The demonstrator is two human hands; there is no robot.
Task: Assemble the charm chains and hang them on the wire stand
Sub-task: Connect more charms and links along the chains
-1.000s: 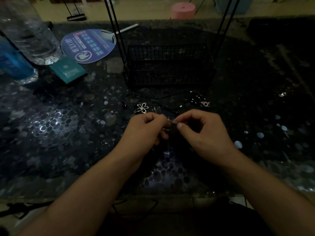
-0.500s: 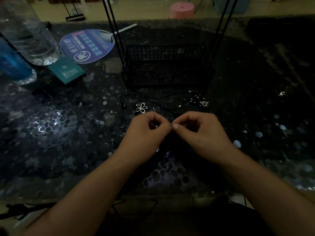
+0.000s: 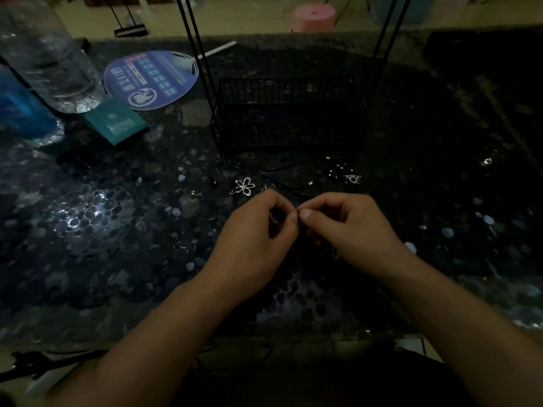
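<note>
My left hand and my right hand meet fingertip to fingertip low over the dark table, each pinching a small charm piece that is mostly hidden between the fingers. Just beyond them lie a silver flower charm, a thin black cord and a small camera-shaped charm. The black wire stand, with a basket base and tall uprights, stands behind these pieces.
A clear water bottle and a blue bottle stand at far left. A blue round fan and a teal packet lie beside them. A pink stool sits beyond the table.
Both hands have drawn closer together and slightly away from me; the gap between the fingertips has closed. The charms on the table have not moved.
</note>
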